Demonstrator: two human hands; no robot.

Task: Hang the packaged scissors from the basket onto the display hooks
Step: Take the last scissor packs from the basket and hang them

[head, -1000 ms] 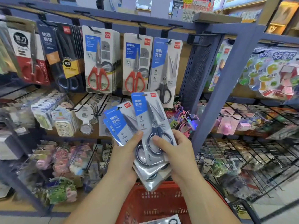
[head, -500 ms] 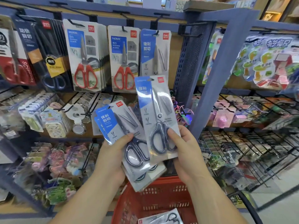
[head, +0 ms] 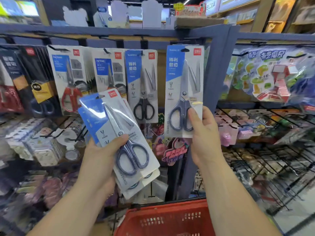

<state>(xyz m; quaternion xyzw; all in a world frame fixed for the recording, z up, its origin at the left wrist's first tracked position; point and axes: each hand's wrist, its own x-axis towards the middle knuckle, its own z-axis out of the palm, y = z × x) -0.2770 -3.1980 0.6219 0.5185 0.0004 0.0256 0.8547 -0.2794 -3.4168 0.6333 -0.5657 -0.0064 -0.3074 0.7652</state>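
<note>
My right hand [head: 203,133] pinches the lower edge of one packaged pair of grey-handled scissors [head: 184,82] and holds it upright, to the right of a matching pack [head: 142,86] that hangs on a display hook [head: 141,53]. The held pack's top hole sits at about the height of the hooks. My left hand [head: 100,157] grips a fanned stack of the same blue-and-white scissor packs [head: 122,137], tilted, lower and to the left. The red basket [head: 163,220] stands below my forearms.
Red-handled scissor packs [head: 71,79] and black packs [head: 34,79] hang on hooks to the left. A blue shelf upright [head: 216,74] stands right of the held pack. Wire racks with small goods [head: 264,133] fill the right side; toy bags [head: 272,74] hang above them.
My right hand has lifted a single pack out of the stack and raised it up and right toward the hook row. The left hand keeps the other packs.
</note>
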